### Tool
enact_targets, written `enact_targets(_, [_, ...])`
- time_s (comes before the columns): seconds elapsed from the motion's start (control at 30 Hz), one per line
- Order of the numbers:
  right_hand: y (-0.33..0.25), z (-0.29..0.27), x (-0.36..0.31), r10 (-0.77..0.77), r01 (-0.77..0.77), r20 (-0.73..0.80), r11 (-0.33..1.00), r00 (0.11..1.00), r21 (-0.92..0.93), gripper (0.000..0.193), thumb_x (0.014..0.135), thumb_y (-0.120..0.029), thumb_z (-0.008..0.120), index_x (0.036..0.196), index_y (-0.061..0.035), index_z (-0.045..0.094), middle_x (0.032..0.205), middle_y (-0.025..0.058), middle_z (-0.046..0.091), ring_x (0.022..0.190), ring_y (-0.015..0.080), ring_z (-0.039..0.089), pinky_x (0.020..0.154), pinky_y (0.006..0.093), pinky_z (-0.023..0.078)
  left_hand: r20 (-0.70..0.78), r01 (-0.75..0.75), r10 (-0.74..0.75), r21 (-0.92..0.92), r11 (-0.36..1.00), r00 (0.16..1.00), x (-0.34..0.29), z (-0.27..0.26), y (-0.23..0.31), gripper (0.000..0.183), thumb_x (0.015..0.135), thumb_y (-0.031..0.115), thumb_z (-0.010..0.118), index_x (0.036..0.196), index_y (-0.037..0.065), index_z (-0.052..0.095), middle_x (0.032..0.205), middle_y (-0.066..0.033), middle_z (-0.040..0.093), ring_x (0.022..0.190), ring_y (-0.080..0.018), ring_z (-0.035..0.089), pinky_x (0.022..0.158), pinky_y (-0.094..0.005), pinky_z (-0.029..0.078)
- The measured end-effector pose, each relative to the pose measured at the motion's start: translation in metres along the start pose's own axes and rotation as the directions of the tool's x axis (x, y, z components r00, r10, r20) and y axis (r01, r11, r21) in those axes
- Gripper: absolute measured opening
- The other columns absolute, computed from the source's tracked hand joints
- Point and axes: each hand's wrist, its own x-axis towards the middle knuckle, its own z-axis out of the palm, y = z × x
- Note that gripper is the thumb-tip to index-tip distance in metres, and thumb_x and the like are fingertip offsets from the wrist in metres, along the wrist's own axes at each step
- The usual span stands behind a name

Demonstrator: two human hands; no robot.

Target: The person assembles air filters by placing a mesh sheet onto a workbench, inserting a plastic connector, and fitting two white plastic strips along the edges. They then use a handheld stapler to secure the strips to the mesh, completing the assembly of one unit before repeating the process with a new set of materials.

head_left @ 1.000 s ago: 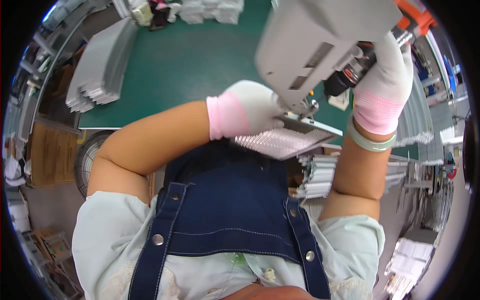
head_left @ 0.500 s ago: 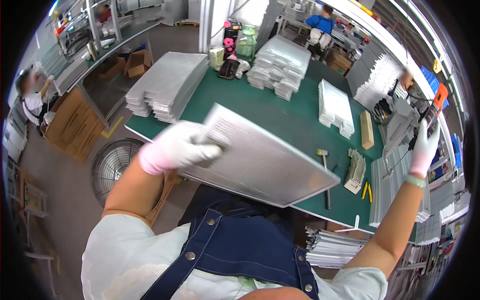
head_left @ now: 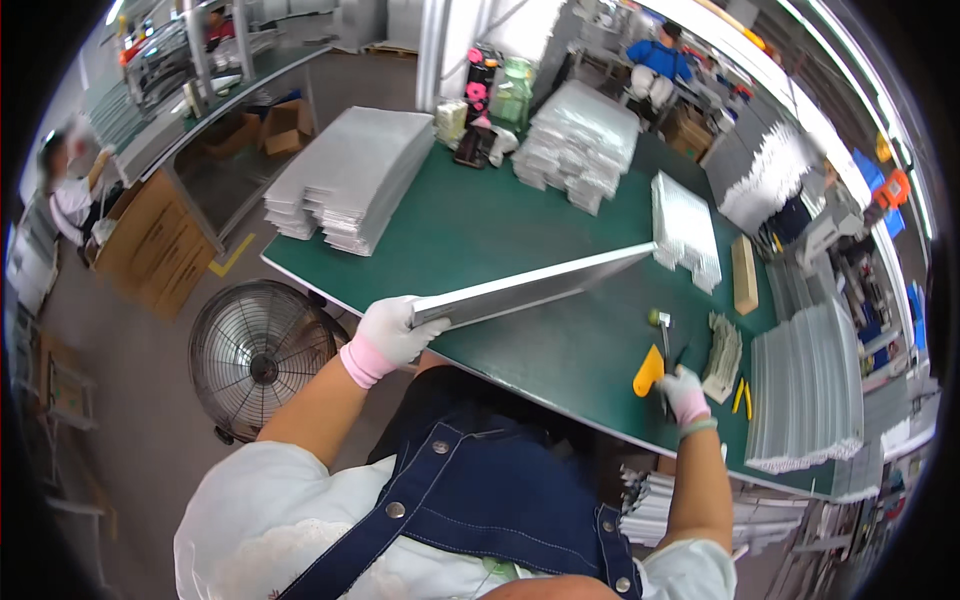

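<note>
My left hand (head_left: pixel 392 330), in a white glove with a pink cuff, grips the left end of a flat rectangular panel (head_left: pixel 530 285) with a silver frame. The panel is tilted nearly edge-on above the front of the green table, its far corner near the small stack on the right. My right hand (head_left: pixel 686 394), gloved alike, is low over the table with its fingers bent and closed at the edge of a yellow teardrop-shaped scraper (head_left: pixel 648 372). Partly under that hand lies a mallet (head_left: pixel 665 330), its handle mostly covered.
Silver panels are stacked at the back left (head_left: pixel 350 160), in a taller pile (head_left: pixel 580 135) and in a smaller stack (head_left: pixel 686 225). A wooden block (head_left: pixel 744 275), yellow-handled pliers (head_left: pixel 741 396) and grey strips (head_left: pixel 805 390) lie at right. A floor fan (head_left: pixel 262 365) stands left of the table (head_left: pixel 470 225).
My right hand has let go of the orange-and-black power tool and come down to the scraper. My left hand has lowered and turned the panel from its mesh face to nearly edge-on.
</note>
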Motion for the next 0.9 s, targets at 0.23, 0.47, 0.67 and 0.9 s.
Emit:
enact_targets(0.23, [-0.125,-0.024,-0.018,-0.709,0.389,-0.316,0.64,0.63,-0.662,0.025,0.09,-0.022,0.063,0.105,-0.0025,0.056,0.08,0.0207,0.065,0.075,0.0372,0.066,0.066,0.0434,0.052,-0.076,-0.168,0.167,-0.009,0.986,0.983,-0.001,0.01,-0.01,0.027,0.084,0.013,0.073,0.109,0.004,0.07,0.089,-0.0122,0.071,0.079,-0.0226,0.069,0.073,-0.0311,0.053])
enact_targets(0.47, [-0.171,-0.026,-0.053,-0.63,0.31,-0.591,0.771,0.504,-0.557,0.03,0.092,-0.027,0.061,0.11,-0.0044,0.054,0.088,0.022,0.067,0.08,0.042,0.065,0.073,0.0499,0.051,-0.104,-0.129,0.117,-0.11,0.986,0.988,0.002,0.012,-0.01,0.028,0.087,0.013,0.073,0.111,-0.001,0.068,0.092,-0.0128,0.073,0.082,-0.0199,0.069,0.076,-0.03,0.053])
enact_targets(0.67, [-0.104,-0.009,-0.042,-0.312,-0.067,-0.309,0.597,0.899,-0.799,0.026,0.094,-0.026,0.057,0.11,-0.0069,0.051,0.087,0.0209,0.068,0.084,0.0396,0.067,0.074,0.0504,0.053,-0.068,-0.102,0.094,-0.12,0.988,0.993,0.004,0.006,-0.002,0.029,0.088,0.007,0.069,0.115,-0.003,0.065,0.103,-0.0126,0.071,0.093,-0.0202,0.067,0.084,-0.0312,0.052])
enact_targets(0.9, [-0.049,0.039,-0.024,-0.644,0.369,-0.131,0.58,0.754,-0.726,0.054,0.089,-0.032,0.066,0.134,-0.0037,0.052,0.122,0.0208,0.062,0.108,0.0332,0.063,0.09,0.0432,0.051,0.176,-0.673,0.651,0.119,0.73,0.738,0.005,0.066,0.111,0.051,0.079,0.01,0.065,0.129,0.0,0.056,0.12,-0.0205,0.06,0.113,-0.0388,0.057,0.099,-0.0459,0.045])
